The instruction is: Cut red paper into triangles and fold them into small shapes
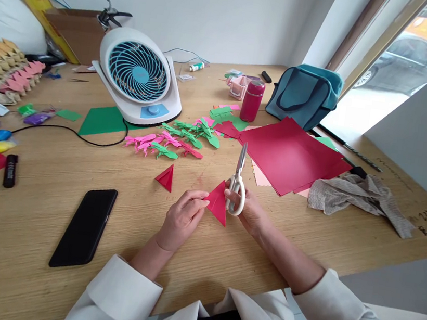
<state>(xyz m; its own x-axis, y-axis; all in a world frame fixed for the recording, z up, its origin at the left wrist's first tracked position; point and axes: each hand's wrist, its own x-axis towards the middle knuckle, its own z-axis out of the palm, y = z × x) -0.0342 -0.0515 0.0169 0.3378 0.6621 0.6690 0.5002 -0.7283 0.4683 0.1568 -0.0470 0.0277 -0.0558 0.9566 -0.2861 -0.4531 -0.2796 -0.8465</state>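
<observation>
Between thumb and fingers, my left hand (184, 216) pinches the left corner of a folded red paper triangle (217, 205). White-handled scissors (238, 184) are in my right hand (248, 212), their blades pointing away from me and looking closed or nearly so. The right thumb and fingertips also meet the triangle's upper right edge. A second red paper triangle (166, 178) lies on the table, left of and beyond my hands. Past it sits a cluster of folded green paper figures (191, 135) and pink paper figures (148, 142).
Large red paper sheets (288, 157) and a grey cloth (358, 197) lie to the right. A black phone (84, 228) and a black marker (10, 171) lie left. Behind stand a white fan (140, 77), a red flask (252, 101) and a teal bag (304, 96).
</observation>
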